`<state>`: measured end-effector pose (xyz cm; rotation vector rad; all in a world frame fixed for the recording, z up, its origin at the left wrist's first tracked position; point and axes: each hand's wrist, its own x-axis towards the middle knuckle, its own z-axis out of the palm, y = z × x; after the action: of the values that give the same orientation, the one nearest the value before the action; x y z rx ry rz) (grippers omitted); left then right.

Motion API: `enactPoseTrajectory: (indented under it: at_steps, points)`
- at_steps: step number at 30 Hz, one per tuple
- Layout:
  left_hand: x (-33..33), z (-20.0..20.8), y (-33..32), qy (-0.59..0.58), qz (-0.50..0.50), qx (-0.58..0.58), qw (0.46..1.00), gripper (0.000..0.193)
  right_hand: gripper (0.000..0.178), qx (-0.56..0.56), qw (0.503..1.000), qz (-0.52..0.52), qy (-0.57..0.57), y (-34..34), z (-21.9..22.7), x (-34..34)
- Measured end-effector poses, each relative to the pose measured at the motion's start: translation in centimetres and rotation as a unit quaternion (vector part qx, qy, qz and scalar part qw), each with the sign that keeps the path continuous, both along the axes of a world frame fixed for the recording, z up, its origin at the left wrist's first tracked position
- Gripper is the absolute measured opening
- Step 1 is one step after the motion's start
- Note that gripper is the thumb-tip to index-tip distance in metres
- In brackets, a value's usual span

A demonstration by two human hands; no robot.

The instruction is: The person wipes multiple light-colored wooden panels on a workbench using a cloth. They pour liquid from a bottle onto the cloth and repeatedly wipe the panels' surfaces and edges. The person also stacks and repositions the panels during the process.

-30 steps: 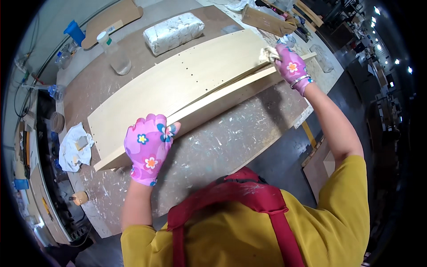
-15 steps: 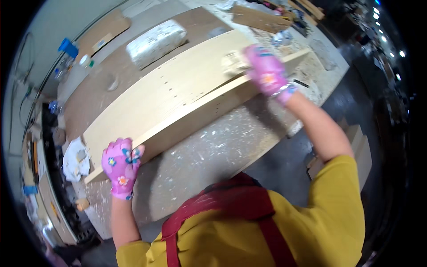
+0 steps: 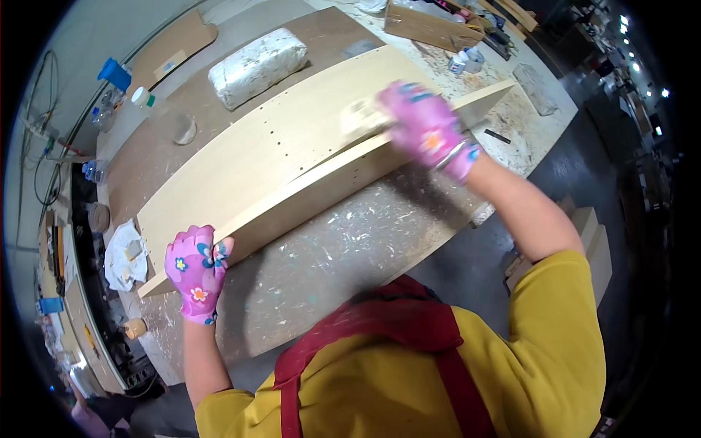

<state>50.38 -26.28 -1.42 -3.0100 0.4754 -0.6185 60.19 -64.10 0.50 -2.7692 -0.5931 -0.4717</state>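
On the paint-spotted table (image 3: 328, 252), a curved wooden panel (image 3: 234, 164) lies flat, with a straight board (image 3: 314, 201) standing along its near edge. The left hand (image 3: 196, 271), gloved, grasps the board near its left end, thumb on the near side. The right hand (image 3: 427, 130), blurred, clutches a pale wad (image 3: 362, 118), probably cloth, over the board and panel toward the right. Holes are already drilled in the panel; a dark gap beside the board's middle suggests the two are not closed up there. How much of the surface is finished, and how much remains, cannot be told. Beyond the panel lie a wrapped bundle (image 3: 257, 69) and a clear bottle (image 3: 175, 125); a white rag (image 3: 125, 255) rests left.
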Motion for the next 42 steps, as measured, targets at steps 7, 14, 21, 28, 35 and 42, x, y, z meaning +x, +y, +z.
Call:
enactPoseTrajectory:
  at_steps: [7, 14, 21, 28, 35, 42]
  points:
    - [0.7, -0.2, -0.5, 0.004, -0.019, -0.021, 1.0, 0.034, 0.043, -0.038, 0.942, -0.28, 0.18, -11.0, 2.2, 1.7]
    - [0.2, -0.7, 0.6, 0.015, -0.007, -0.011, 1.0, 0.039, 0.027, -0.216, 0.976, -0.021, 0.016, -6.0, 1.4, 1.2]
    - [1.0, -0.1, 0.0, 0.044, -0.015, -0.018, 0.999, 0.029, 0.04, -0.128, 0.977, -0.165, -0.045, -26.6, 0.7, 4.3]
    - [4.5, 3.8, -15.6, 0.181, -0.091, -0.065, 0.977, 0.034, 0.026, -0.045, 0.987, 0.157, -0.013, -9.2, 1.0, 1.2]
    - [7.5, 3.6, -17.6, 0.257, -0.076, -0.043, 0.962, 0.038, 0.025, 0.268, 0.959, -0.046, -0.086, -30.2, -4.1, 7.5]
    - [7.8, 3.3, -17.9, 0.242, -0.058, -0.046, 0.967, 0.033, 0.039, 0.532, 0.762, -0.358, 0.091, -27.9, -20.7, 5.1]
